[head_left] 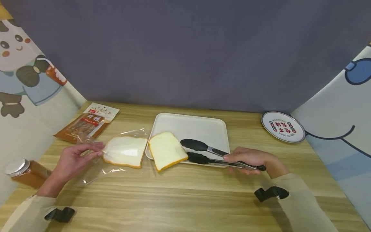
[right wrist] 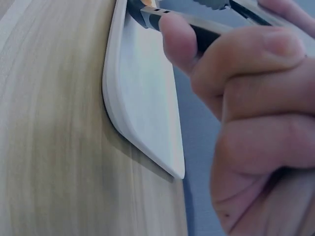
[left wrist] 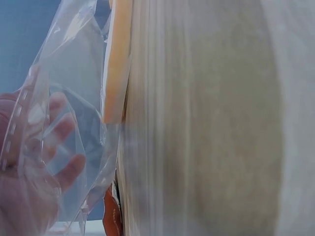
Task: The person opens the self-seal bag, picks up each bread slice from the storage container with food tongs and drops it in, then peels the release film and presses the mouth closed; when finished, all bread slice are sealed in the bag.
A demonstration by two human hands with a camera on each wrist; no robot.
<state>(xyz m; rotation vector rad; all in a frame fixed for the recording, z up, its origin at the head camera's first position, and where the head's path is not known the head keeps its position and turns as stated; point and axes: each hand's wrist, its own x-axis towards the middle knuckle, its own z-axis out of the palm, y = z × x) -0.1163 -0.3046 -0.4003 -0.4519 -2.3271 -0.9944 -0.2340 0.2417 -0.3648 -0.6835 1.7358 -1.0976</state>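
Observation:
A clear plastic bag point(head_left: 97, 174) lies on the left of the table with a slice of bread point(head_left: 124, 151) inside it. My left hand point(head_left: 76, 160) pinches the bag's left end between thumb and fingers; the left wrist view shows the fingers through the film. A second bread slice point(head_left: 166, 150) rests tilted across the left front rim of a white tray point(head_left: 200, 124). My right hand point(head_left: 249, 160) grips black-tipped tongs point(head_left: 213, 151), whose heads are at this slice's right edge. Whether they pinch it, I cannot tell.
Behind the left hand lies a brown-and-white food packet point(head_left: 87, 122). A jar with a silver lid point(head_left: 29, 174) is beside the left forearm. At the back right, a round plate with red lettering point(head_left: 283, 126) sits near the side wall. A grey panel point(head_left: 185, 54) closes off the back.

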